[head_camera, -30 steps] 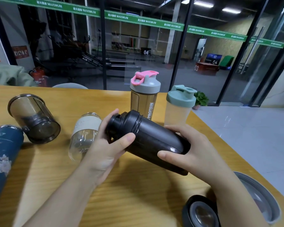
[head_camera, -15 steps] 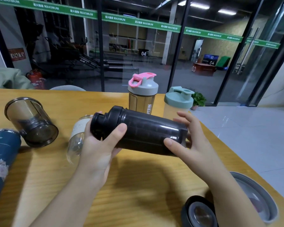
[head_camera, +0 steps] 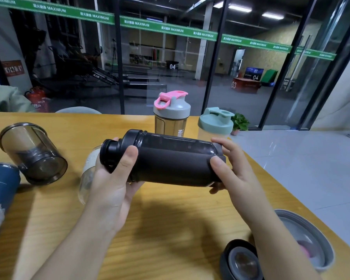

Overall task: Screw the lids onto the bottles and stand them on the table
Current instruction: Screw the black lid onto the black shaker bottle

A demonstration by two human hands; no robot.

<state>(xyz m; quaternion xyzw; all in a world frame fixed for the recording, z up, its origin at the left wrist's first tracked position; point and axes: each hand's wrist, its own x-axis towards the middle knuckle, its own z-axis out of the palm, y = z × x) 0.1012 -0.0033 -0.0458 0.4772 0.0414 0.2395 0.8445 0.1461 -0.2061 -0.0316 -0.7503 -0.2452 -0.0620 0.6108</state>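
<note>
Now the black bottle (head_camera: 170, 158) lies level above mid-table, left hand (head_camera: 111, 178) clamped on its lid end, right hand (head_camera: 232, 168) gripping its base. Bare wooden table (head_camera: 170, 229) spreads below; loose lids (head_camera: 242, 261) crowd the lower-right edge. Capped shakers (head_camera: 172, 114) stand behind, before glass walls. Since earlier, the bottle has levelled out.

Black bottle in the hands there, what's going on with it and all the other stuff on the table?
A person holds the black bottle sideways above the wooden table, the left hand at its lidded end and the right hand at its base. Two lidded shakers, pink-capped and green-capped, already stand at the back. A smoky cup, a clear bottle and a blue bottle lie on their sides.
</note>
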